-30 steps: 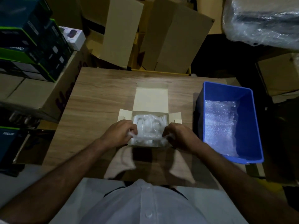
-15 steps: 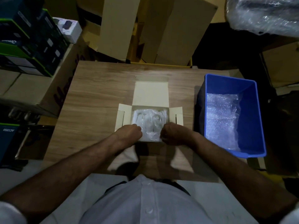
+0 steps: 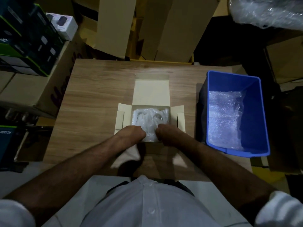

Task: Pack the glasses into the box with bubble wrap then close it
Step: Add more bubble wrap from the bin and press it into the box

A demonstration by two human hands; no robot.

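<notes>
A small cream cardboard box (image 3: 150, 92) lies open in the middle of the wooden table, its lid flap back and its side flaps spread. Inside it sits a bundle of bubble wrap (image 3: 150, 119) with the outlines of glasses faintly showing through. My left hand (image 3: 131, 134) and my right hand (image 3: 167, 133) are curled at the box's near edge, fingers down on the near end of the bubble wrap. The fingertips are hidden behind the knuckles.
A blue plastic bin (image 3: 255, 115) with more bubble wrap (image 3: 224, 118) in it stands at the table's right. Stacked cartons and product boxes (image 3: 29, 46) crowd the left. Flat cardboard (image 3: 164, 27) leans behind the table (image 3: 98, 89).
The bubble wrap bundle has gone down from above the near rim into the box. My hands have moved closer together at the near edge.
</notes>
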